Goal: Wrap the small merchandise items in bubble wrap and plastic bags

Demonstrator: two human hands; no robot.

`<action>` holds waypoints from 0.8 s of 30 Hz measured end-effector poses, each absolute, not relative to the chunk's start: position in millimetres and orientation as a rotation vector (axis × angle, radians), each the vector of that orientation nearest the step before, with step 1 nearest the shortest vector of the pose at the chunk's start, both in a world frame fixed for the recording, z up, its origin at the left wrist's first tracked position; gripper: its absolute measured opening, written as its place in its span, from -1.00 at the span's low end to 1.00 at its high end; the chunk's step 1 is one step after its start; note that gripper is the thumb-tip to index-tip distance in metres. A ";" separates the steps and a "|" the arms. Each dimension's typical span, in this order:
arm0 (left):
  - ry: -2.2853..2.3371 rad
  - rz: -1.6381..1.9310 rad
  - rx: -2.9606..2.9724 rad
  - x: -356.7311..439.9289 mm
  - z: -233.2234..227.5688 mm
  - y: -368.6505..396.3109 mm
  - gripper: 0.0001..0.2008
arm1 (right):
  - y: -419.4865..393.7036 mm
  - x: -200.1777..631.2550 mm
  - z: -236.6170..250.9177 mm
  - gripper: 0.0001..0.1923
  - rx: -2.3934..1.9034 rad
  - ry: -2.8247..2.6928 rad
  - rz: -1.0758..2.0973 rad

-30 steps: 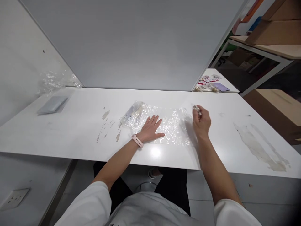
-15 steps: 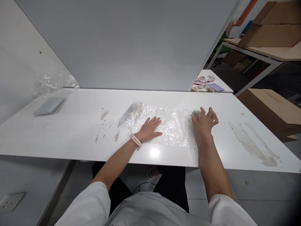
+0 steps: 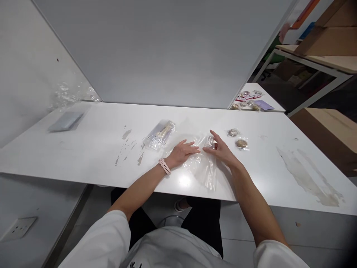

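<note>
A clear plastic bag [image 3: 205, 171] lies crumpled on the white table in front of me. My left hand [image 3: 182, 153] rests on it, palm down with the fingers stretched out. At the bag's right side, my right hand [image 3: 221, 152] has the bunched film between thumb and fingers. Left of the bag is a stack of small clear packets with printed labels [image 3: 160, 134]. Two small round items in clear wrappers, one greyish [image 3: 232, 132] and one brownish [image 3: 241, 143], lie to the right of my right hand.
A grey panel [image 3: 161, 52] stands along the table's back edge. At the far left lie flat plastic sleeves [image 3: 67, 121] and crumpled film [image 3: 67, 95]. Behind on the right are several wrapped items and a purple packet [image 3: 263, 105]. A cardboard box [image 3: 326, 130] stands at the right.
My right hand has moved left from the wrapped round items to the bag's right side, uncovering both. The flat bag is now gathered and crumpled, baring the labelled packets at left.
</note>
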State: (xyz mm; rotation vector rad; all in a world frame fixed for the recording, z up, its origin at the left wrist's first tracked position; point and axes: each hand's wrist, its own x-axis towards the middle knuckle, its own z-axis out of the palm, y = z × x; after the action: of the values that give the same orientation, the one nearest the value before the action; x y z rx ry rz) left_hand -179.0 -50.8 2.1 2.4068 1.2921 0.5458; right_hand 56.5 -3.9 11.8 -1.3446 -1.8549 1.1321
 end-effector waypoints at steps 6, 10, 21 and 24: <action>1.563 0.790 2.517 -179.6 4.9 -49.0 -0.66 | -3.9 54.6 15.1 -0.33 -1.192 -1.685 1.443; 1.790 1.088 2.311 -179.5 20.0 -59.7 -0.60 | 5.4 54.8 11.3 -0.34 -1.159 -1.262 1.478; 1.394 1.117 1.267 -164.3 53.8 -163.6 -0.31 | -13.3 35.3 12.9 -0.42 -0.980 -1.384 1.343; 1.321 1.258 1.074 -164.4 53.1 -178.0 -0.03 | -35.8 11.6 10.4 -0.54 -0.908 -1.558 1.402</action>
State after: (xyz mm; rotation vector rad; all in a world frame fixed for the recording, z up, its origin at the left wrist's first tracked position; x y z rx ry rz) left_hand -164.4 -178.0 53.1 1.0739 1.3211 1.2584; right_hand 11.6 -35.8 10.4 -0.9084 -1.5576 1.4025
